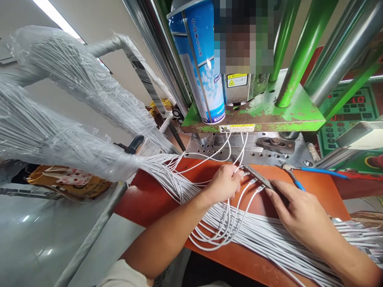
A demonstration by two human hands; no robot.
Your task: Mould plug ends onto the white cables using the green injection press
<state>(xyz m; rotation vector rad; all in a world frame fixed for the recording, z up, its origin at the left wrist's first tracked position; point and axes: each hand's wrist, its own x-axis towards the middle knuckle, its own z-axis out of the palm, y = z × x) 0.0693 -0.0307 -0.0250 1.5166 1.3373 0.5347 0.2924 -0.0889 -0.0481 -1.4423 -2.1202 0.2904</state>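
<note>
My right hand (302,205) grips the near right end of a narrow metal mould bar (257,176) between thumb and fingers. Several white cables run into the bar's slots, their clear plugs along its edge. At its far left end, my left hand (225,183) is closed on a white cable (237,168), fingertips against the bar; they partly hide the cable's end. Loops of white cable (239,201) hang from the bar toward me. Beneath both hands a thick bundle of white cables (257,229) lies across the orange-red tabletop (146,189).
A green press (295,107) stands behind, with a drilled metal plate (206,149) under it and a blue spray can (199,63) on it. Blue-handled pliers (302,171) lie at right. Plastic-wrapped cables (74,75) hang over a rack at left. A control panel (344,115) is at right.
</note>
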